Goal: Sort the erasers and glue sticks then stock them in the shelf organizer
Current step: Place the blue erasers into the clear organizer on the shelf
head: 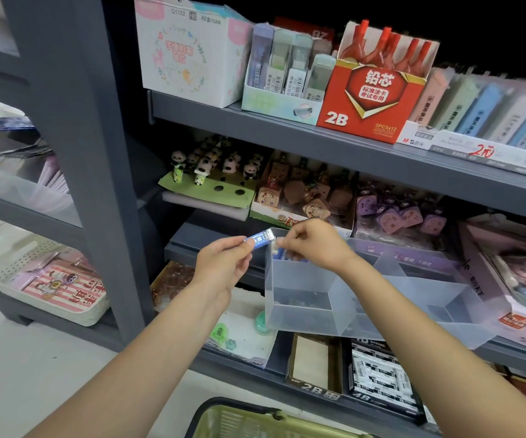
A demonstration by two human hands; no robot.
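Clear plastic organizer (299, 292), boxy with dividers, juts from the grey metal shelf (318, 134). Over its left rim my left hand (223, 263) pinches a small blue-sleeved eraser (260, 239); my right hand (312, 245) curls over the rim, gripping something blue I cannot identify. Above it, a red carton (366, 102) reads "2B".

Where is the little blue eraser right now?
The small blue-sleeved eraser is pinched in the left hand, mid-frame, at the rim of the clear plastic bin, beside the right hand.
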